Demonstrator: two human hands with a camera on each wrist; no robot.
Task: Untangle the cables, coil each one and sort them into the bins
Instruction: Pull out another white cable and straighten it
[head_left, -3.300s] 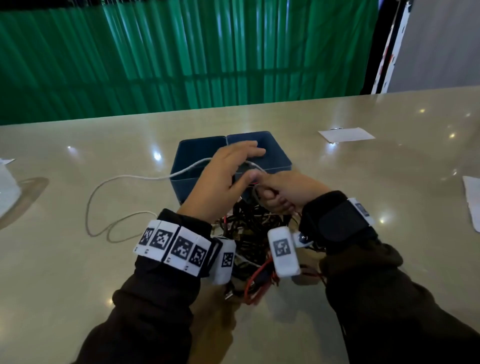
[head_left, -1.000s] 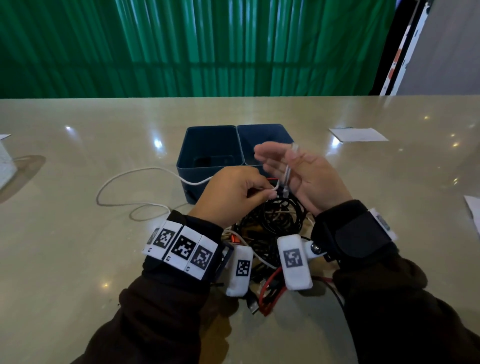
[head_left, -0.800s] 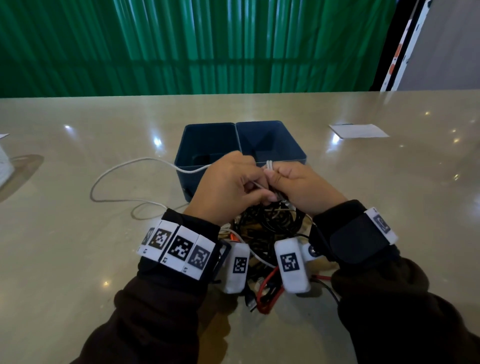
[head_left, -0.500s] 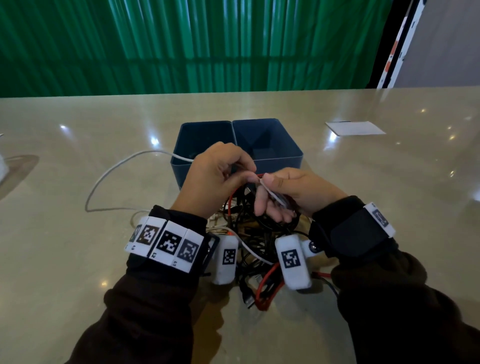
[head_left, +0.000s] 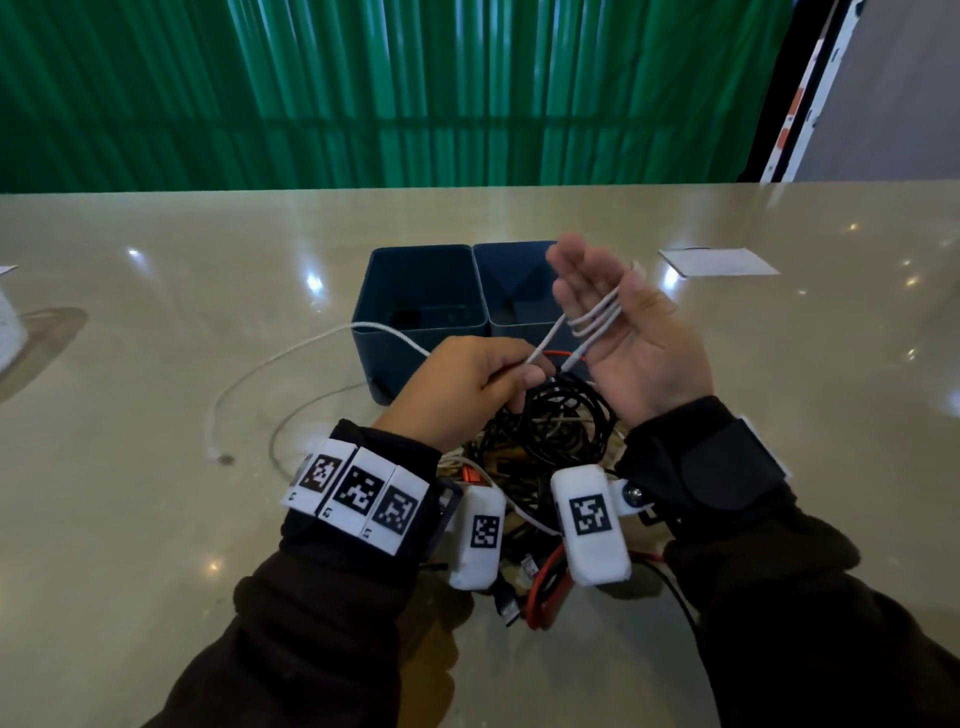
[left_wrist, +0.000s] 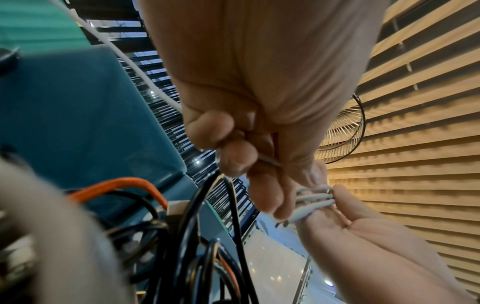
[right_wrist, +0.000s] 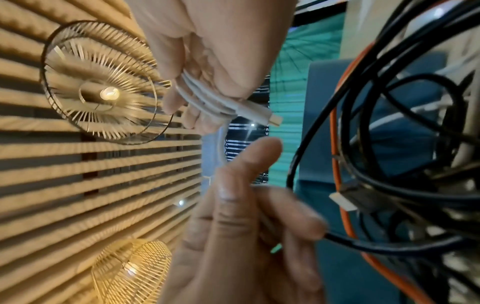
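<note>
white cable (head_left: 592, 322): thin, looped | across open right hand (head_left: 631, 338) palm | left hand (head_left: 467, 387) pinches its strand

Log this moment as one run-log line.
left hand: pinches white cable | right hand: open, cable loops around fingers | bins: cable not yet in | tangle: on table

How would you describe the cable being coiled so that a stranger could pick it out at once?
Start at the two blue bins mid-table. Just in front, the right hand is raised palm up with loops of white cable across it, the left hand pinching its run. Unlike the black and red tangle below, it is white and lifted.
</note>
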